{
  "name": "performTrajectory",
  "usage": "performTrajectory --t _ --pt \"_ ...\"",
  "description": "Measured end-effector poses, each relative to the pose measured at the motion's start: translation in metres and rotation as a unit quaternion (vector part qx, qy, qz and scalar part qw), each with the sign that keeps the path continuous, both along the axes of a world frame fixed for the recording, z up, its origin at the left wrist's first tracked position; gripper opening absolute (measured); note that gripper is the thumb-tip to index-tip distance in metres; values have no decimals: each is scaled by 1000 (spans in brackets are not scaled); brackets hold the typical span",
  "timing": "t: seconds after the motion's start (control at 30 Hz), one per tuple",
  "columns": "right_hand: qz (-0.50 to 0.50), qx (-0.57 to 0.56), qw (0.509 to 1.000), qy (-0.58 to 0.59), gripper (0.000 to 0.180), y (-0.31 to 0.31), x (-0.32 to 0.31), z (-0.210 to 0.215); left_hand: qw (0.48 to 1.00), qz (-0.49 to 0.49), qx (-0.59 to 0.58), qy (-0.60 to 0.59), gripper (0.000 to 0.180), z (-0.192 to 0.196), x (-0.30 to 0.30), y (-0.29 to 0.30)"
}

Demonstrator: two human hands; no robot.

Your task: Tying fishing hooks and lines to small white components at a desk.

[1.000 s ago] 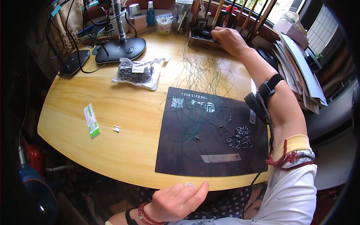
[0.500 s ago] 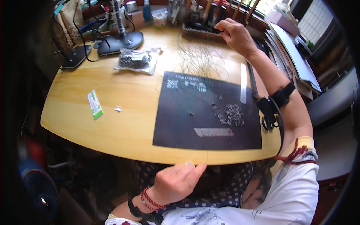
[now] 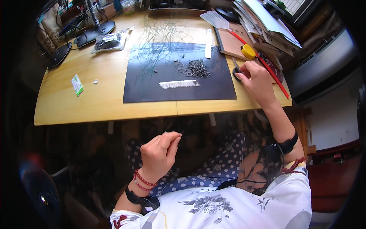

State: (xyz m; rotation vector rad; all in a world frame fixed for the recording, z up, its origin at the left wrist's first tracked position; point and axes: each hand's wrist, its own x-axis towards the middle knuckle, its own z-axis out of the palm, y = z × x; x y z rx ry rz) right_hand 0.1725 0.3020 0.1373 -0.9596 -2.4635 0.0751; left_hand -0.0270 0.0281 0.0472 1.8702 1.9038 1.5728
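Note:
Above my lap, just off the table's near edge, my left hand is closed in a pinch. A fine dark strand runs over the table edge toward its fingertips; the strand's end is too thin to follow. At the right of the dark mat, my right hand curls thumb and fingers at the black handles of scissors, partly hidden by the hand. On the mat lie a heap of small dark metallic pieces and a whitish strip. Long thin strands spread tangled across the mat's far side.
A white ruler lies at the mat's far right. Beyond are a brown book, a yellow round tape and a red-handled fly swatter. At left are a bag of dark pieces, a green-white packet and lamp bases.
My right hand has come down from the far back of the table to the scissors. My left hand stays pinched, now farther from the table edge. The view has shifted.

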Motion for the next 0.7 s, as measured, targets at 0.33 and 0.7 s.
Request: performTrajectory --t 0.33,0.7 --pt "47 -132 987 79 22 -3 2 0 988 13 -57 -142 3 -13 20 -24" --pt "160 -627 752 125 23 -105 -15 5 988 -4 -61 -145 4 -20 25 -26"
